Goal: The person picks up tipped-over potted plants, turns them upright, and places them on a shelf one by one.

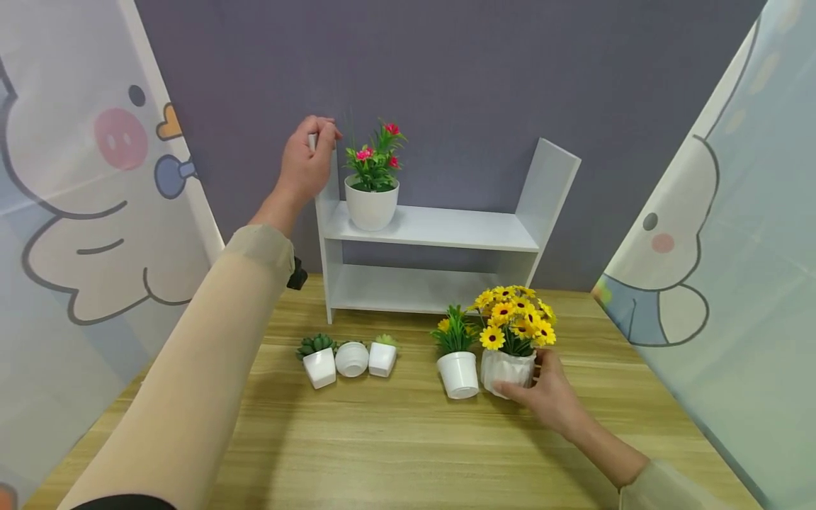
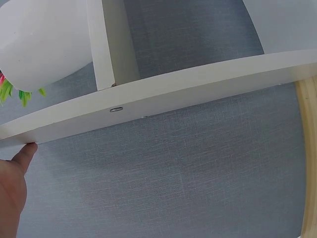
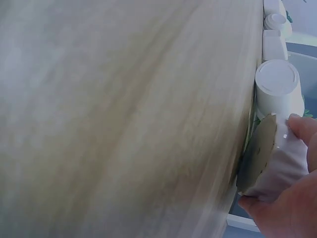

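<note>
My left hand (image 1: pixel 310 157) grips the top of the left side panel of a white two-tier shelf (image 1: pixel 433 227); in the left wrist view its thumb (image 2: pixel 26 154) lies against the panel's outer face. Beside that hand, a white pot with pink flowers (image 1: pixel 372 205) stands on the upper board. Low on the right, my right hand (image 1: pixel 548 393) holds a wrinkled white pot of yellow flowers (image 1: pixel 508 372) between thumb and fingers. The right wrist view shows this pot's flat brown bottom (image 3: pixel 260 151) tipped toward the camera. Immediately left of it lies a smooth white pot with a green plant (image 1: pixel 458 375).
Three small white succulent pots, among them a round one (image 1: pixel 352 360), lie tilted in a row on the wooden table (image 1: pixel 382 439) before the shelf. A grey wall (image 1: pixel 446 71) rises behind, and cartoon-printed curtains (image 1: pixel 752 212) flank both sides.
</note>
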`<state>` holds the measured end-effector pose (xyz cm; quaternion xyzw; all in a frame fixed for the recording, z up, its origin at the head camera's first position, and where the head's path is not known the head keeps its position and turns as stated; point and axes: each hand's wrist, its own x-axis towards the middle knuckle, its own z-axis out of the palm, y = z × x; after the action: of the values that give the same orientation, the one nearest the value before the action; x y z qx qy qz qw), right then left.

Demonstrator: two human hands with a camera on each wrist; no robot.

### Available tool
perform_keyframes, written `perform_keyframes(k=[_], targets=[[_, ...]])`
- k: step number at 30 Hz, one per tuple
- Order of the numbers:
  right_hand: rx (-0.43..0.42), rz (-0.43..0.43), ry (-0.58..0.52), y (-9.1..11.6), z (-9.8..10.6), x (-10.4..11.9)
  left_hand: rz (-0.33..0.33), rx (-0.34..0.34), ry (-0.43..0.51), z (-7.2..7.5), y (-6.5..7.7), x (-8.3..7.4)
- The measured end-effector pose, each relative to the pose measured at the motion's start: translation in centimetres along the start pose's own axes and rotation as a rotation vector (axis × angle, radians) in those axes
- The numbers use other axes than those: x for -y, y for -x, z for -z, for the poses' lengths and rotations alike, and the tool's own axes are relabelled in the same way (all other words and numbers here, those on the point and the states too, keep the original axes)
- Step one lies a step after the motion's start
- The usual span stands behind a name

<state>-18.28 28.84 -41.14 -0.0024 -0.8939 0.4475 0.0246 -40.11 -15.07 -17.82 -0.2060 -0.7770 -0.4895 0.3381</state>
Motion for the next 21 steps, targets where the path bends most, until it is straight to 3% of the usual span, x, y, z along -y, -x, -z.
perform_keyframes(k=[9, 16, 21], targets=[[-0.047, 0.201, 0.017, -1.0, -0.3, -0.8, -0.020, -0.012, 0.015, 0.0, -0.1, 0.1], [-0.059, 0.292, 0.055, -1.6, -0.4, -1.3, -0.008, -0.005, 0.011, 0.0, 0.1, 0.1], [-0.059, 0.294, 0.075, -1.9, -0.2, -1.5, -0.017, -0.004, 0.015, 0.0, 0.0, 0.1]])
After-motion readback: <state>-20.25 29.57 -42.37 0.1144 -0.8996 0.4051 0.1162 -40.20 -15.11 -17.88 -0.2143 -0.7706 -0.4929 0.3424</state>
